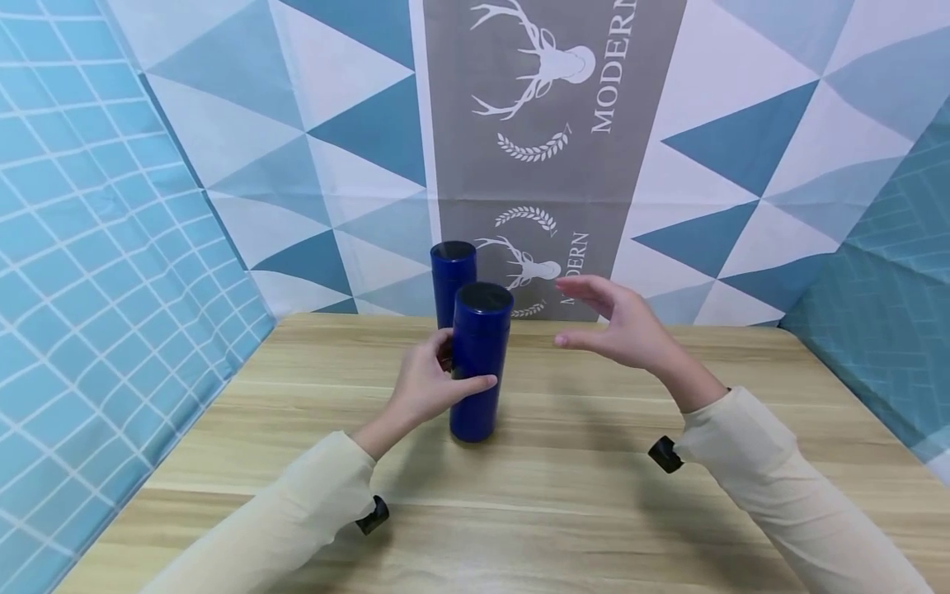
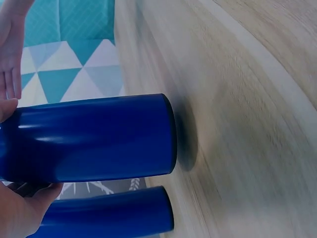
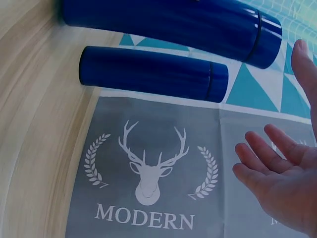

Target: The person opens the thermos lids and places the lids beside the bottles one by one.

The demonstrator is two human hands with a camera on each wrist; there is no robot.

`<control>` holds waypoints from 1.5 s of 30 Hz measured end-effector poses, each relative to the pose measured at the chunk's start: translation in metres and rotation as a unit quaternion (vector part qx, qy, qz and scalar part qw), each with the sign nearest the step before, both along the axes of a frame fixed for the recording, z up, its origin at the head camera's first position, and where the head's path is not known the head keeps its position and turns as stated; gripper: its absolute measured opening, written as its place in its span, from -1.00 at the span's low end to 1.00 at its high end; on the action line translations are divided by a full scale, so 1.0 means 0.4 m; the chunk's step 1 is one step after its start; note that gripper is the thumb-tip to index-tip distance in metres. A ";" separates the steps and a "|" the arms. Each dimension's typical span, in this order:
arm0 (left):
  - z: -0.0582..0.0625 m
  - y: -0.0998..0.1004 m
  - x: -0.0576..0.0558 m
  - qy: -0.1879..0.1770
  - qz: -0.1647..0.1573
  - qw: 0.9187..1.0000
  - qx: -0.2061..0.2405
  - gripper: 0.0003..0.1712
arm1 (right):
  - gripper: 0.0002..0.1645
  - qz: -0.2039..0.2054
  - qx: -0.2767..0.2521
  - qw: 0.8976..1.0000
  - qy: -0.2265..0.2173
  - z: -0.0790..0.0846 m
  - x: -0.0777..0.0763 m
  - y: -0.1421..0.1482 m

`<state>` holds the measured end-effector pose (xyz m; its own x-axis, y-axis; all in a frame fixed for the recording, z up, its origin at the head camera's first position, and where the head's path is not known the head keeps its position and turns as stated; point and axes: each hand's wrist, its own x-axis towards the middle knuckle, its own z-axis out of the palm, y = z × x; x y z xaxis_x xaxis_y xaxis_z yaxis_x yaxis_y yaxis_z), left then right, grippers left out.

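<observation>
My left hand [image 1: 425, 381] grips a dark blue vacuum flask [image 1: 482, 348] around its middle, thumb across the near side and fingers on the far side. The flask stands upright, with a dark top; its base is close over its shadow in the left wrist view. Just behind it and slightly left is a second blue flask [image 1: 449, 287], upright and partly hidden by the first. To the right, my right hand [image 1: 627, 326] hovers in the air with fingers spread from the thumb, holding nothing. Both flasks [image 3: 148, 72] show a cap seam in the right wrist view.
Beneath the hands is a wooden table [image 1: 564, 503]. A patterned cloth [image 1: 356, 157] with triangles and a grey deer panel hangs behind its far edge. Blue tiled sheeting [image 1: 96, 272] covers the left side, and teal sheeting [image 1: 883, 272] the right.
</observation>
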<state>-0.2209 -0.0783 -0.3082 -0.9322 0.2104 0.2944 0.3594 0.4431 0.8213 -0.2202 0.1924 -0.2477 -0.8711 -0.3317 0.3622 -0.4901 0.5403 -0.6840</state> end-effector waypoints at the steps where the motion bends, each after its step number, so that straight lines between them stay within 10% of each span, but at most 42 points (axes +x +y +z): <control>1: -0.002 0.004 0.000 0.000 -0.004 1.000 0.003 -0.19 | -0.14 0.003 -0.001 1.000 0.002 0.001 0.000 -0.003; 45: -0.053 0.106 0.015 -0.001 -0.123 0.991 0.055 -0.31 | -0.15 0.138 -0.029 0.988 -0.057 0.004 0.016 -0.074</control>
